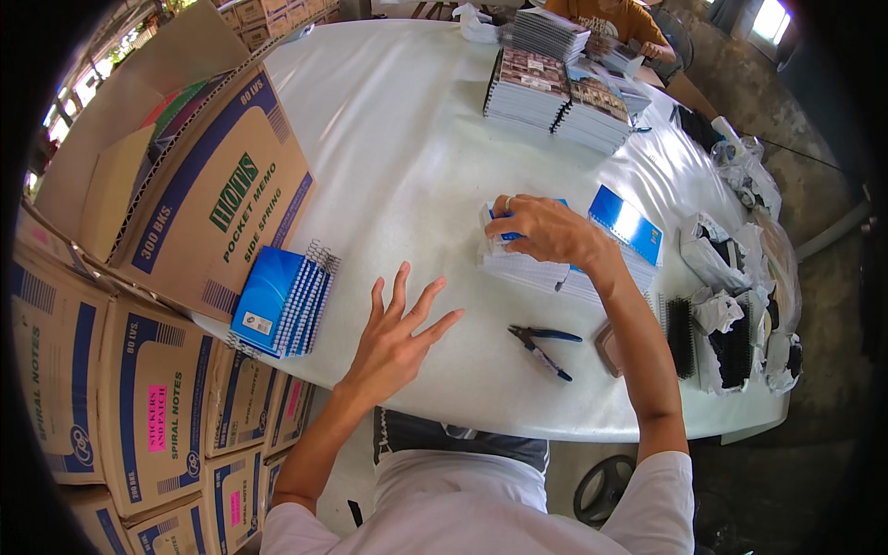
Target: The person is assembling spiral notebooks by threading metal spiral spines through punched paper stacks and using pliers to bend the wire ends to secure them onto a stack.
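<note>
My right hand (pixel 550 227) reaches over a stack of blue-covered notepads (pixel 518 264), its fingers bent around a blue notepad (pixel 507 235) at the top. A ring is on one of its fingers. Beside that stack, to the right, lies another pile of blue notepads (pixel 624 220). My left hand (pixel 398 338) hovers above the white table with spread fingers, holding nothing. To its left, several blue spiral notepads (pixel 282 301) lie in an overlapping pile with their wire coils attached. A pair of dark-handled pliers (pixel 544 348) rests on the table between my forearms.
An open cardboard box (pixel 222 194) stands at the left, with more closed boxes (pixel 157 407) stacked below. Spiral-bound books (pixel 555 97) are piled at the far side, near another person (pixel 615 23). Bags of black coils (pixel 726 338) line the right edge.
</note>
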A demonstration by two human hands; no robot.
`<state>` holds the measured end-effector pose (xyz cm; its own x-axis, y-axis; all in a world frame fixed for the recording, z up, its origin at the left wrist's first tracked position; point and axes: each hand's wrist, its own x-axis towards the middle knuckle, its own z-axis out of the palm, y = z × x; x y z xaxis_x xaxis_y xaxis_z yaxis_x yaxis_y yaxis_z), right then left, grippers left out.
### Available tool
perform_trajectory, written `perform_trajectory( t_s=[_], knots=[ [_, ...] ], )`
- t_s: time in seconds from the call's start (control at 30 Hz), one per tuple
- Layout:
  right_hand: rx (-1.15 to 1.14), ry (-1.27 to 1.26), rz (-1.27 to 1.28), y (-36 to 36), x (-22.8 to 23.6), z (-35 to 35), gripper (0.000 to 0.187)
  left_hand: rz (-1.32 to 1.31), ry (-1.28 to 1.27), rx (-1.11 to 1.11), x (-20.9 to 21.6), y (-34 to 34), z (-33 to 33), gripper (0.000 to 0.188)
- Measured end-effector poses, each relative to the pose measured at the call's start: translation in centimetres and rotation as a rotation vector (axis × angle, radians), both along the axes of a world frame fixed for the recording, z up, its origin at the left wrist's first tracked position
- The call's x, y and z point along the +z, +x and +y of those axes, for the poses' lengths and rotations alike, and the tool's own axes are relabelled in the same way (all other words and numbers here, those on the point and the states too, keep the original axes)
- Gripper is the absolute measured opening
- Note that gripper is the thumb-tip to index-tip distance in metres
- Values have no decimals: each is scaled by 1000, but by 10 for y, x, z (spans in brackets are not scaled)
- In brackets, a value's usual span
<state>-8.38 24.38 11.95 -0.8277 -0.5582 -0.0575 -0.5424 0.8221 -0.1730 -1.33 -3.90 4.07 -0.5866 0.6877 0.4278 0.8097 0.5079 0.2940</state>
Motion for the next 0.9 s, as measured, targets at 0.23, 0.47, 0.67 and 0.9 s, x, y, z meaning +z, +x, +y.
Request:
perform_trajectory(
  t_s=[0.23, 0.47, 0.67, 0.9],
  knots=[
    [-43, -43, -84, -2, 3, 3, 26, -41, 22, -43, -4, 0, 4, 50],
    [-33, -140, -179, -8, 6, 7, 28, -75, 49, -71, -7, 0, 10, 49],
    [0, -125, -173, -12, 5, 10, 27, -74, 53, -88, -8, 0, 14, 49],
    [-22, -109, -188, -12, 7, 10, 28, -83, 41, -90, -8, 1, 13, 50]
  ],
)
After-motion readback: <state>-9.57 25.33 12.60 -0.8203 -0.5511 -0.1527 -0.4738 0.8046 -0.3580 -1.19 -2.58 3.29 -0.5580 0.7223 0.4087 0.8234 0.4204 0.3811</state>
